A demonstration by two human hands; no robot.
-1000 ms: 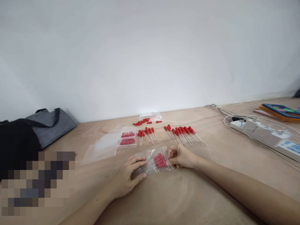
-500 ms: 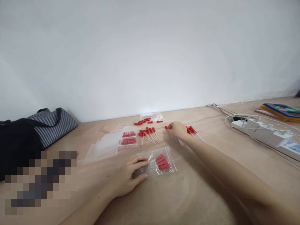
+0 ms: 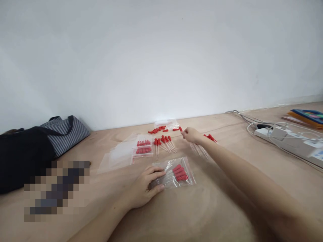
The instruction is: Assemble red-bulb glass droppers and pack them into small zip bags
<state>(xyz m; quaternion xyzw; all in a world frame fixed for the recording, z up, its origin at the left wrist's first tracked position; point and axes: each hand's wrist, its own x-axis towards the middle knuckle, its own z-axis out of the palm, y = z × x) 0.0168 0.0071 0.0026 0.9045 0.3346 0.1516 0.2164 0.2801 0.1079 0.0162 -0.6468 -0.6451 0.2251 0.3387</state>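
Note:
My left hand [image 3: 147, 186] has its fingers and thumb at the left end of a clear zip bag [image 3: 168, 181] that lies on the table, holding it there. Inside the bag are several glass droppers with red rubber bulbs [image 3: 180, 172]. Further off, my right hand [image 3: 191, 135] pinches a dropper near its red bulb [image 3: 180, 129]; most of its tube is hidden. Below that hand lie glass tubes [image 3: 199, 149] of other droppers. Right of the wrist, more red bulbs [image 3: 210, 137] show. Left of it, a fanned group of droppers [image 3: 165, 144] rests on the wood.
Filled zip bags [image 3: 143, 150] lie beside flat clear bags [image 3: 116, 156]. Loose red bulbs [image 3: 156, 129] sit near the wall before another bag [image 3: 161, 123]. A power strip [image 3: 285, 136] with cables is at right, a black striped bag [image 3: 68, 134] at left.
My right hand has lifted slightly from the dropper row with a dropper pinched in it, its red bulb now raised. The left hand stays on the bag; the view has shifted a little.

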